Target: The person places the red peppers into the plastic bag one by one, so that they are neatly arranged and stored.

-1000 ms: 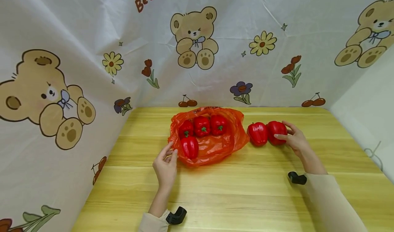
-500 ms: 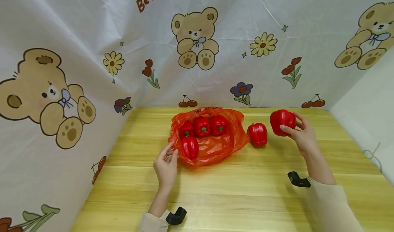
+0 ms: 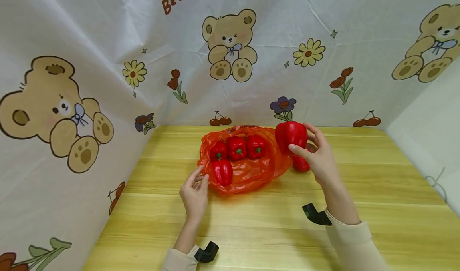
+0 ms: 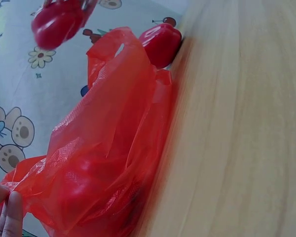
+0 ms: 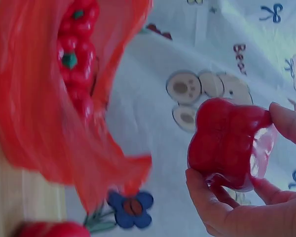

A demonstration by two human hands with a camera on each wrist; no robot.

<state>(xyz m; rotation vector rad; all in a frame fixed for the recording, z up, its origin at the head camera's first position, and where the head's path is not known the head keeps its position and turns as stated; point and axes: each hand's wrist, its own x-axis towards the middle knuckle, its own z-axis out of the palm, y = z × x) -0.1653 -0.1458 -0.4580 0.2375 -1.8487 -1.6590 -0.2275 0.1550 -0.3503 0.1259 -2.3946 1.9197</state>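
Note:
My right hand (image 3: 320,157) grips a red bell pepper (image 3: 290,137) between thumb and fingers, raised at the right rim of an orange-red plastic bag (image 3: 248,175). In the right wrist view the held pepper (image 5: 232,143) hangs in the air in front of the backdrop. My left hand (image 3: 195,191) pinches the bag's left rim, as the left wrist view shows with fingertips on the gathered film (image 4: 27,185). Several red peppers with green stems, such as one bell pepper (image 3: 222,172), lie inside the open bag. Another bell pepper (image 3: 301,164) sits right of the bag, partly hidden by the held one.
A wood-grain table (image 3: 251,235) carries everything. Behind and to the left hangs a white cloth (image 3: 172,35) printed with bears and flowers. A thin pale cord (image 3: 436,183) is at the right side. Black wrist cameras (image 3: 316,214) sit on both sleeves.
My right hand has lifted the rightmost bell pepper off the table and carried it left, over the other loose pepper to the bag's right side. The left hand has stayed at the bag rim.

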